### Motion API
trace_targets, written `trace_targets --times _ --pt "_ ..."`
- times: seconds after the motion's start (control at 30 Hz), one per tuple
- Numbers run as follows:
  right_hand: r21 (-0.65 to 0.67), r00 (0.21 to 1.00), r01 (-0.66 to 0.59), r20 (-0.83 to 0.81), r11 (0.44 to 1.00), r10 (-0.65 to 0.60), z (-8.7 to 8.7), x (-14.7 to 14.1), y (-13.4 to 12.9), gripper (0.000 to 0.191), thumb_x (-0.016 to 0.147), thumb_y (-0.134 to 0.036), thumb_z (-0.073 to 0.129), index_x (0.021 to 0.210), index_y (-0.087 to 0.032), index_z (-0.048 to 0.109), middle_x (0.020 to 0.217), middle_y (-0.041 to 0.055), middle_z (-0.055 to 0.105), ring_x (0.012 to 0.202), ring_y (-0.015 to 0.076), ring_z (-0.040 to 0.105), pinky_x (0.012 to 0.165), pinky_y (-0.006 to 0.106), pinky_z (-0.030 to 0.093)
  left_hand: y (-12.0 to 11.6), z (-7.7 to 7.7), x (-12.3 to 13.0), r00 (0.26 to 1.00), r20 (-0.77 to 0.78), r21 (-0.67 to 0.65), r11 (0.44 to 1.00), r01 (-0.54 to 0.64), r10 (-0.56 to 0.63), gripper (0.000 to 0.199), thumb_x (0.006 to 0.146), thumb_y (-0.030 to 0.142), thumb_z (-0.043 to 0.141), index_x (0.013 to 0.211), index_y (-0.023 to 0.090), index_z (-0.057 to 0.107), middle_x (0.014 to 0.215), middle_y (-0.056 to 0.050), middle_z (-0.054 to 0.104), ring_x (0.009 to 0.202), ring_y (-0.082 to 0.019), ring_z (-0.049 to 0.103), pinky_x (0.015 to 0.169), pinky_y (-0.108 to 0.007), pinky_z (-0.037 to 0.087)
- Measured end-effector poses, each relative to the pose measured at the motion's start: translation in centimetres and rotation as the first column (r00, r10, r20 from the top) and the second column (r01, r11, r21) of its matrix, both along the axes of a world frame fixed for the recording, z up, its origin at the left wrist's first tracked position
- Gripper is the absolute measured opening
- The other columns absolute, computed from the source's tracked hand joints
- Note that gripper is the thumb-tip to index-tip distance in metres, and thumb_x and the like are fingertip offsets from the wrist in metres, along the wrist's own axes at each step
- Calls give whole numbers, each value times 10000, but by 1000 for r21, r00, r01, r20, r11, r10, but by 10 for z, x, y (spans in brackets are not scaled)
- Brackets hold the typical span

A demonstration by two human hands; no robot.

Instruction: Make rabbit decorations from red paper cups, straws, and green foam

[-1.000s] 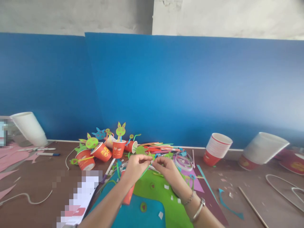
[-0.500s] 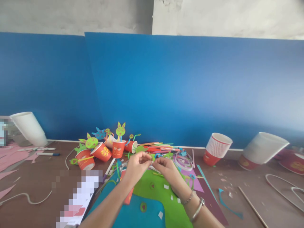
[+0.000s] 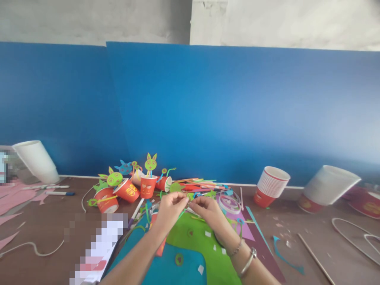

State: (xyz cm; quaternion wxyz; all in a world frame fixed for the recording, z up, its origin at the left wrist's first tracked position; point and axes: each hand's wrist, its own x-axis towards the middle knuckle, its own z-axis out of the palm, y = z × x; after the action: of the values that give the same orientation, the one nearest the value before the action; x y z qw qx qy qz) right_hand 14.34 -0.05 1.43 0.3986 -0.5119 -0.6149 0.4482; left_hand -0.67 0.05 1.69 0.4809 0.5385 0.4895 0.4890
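Observation:
My left hand is closed in a pinch, thumb against forefinger. My right hand is pinched too, its fingertips almost meeting the left ones. A tiny greenish bit shows at the fingertips, too small to name. Below the hands lie a green sheet and a blue sheet. On the blue one rests a small green disc with a dark heart-like mark; a similar disc is on the green sheet. A red paper cup lies partly hidden behind my left forearm.
Red cups with paper animal heads, one upright cup among them, stand at back left. Colourful strips and a tape roll lie behind the hands. Stacked cups stand right, near a thin stick. A blue partition rises behind.
Both hands stay nearly in place, with small finger shifts and the fingertips slightly lower. A whitish speck between them no longer shows; a green strip now appears under my left hand.

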Motion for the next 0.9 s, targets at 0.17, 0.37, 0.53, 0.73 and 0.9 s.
trace_targets --times 0.17,0.37,0.53,0.73,0.9 --pt "41 1000 3 -19 999 -2 -1 -2 -2 247 731 -399 627 704 -154 642 616 -9 575 559 123 458 536 242 339 -2 -3 0 999 -51 51 999 14 -11 189 734 340 616 700 161 667 723 -22 645 666 -151 571 615 -236 423" --pt "170 996 -25 90 985 10 1 0 -4 189 756 -304 581 624 -170 593 607 -11 552 568 127 464 534 239 356 -1 -4 -1 996 -92 22 1000 17 -15 179 716 344 626 709 166 643 676 -11 624 664 -155 549 610 -234 403" --pt "124 995 3 100 992 -16 -1 2 0 180 749 -320 600 681 -165 659 669 17 641 609 157 546 583 264 413 -1 -1 -2 992 -129 46 999 23 -17 188 712 362 615 676 178 606 664 -7 611 657 -157 541 602 -233 392" --pt "105 1000 26 11 994 -27 1 3 2 220 742 -339 615 829 -148 679 748 37 670 678 172 567 622 274 421 -1 -2 -1 1000 -10 -31 1000 2 -2 247 725 417 605 716 170 607 632 7 597 577 -134 516 567 -236 376" --pt "82 998 10 56 997 -14 4 6 1 184 753 -291 569 631 -158 603 551 -25 549 532 120 460 520 242 337 -1 0 -1 988 -152 17 1000 23 -20 226 723 377 604 615 179 594 619 9 581 637 -152 529 593 -238 381"
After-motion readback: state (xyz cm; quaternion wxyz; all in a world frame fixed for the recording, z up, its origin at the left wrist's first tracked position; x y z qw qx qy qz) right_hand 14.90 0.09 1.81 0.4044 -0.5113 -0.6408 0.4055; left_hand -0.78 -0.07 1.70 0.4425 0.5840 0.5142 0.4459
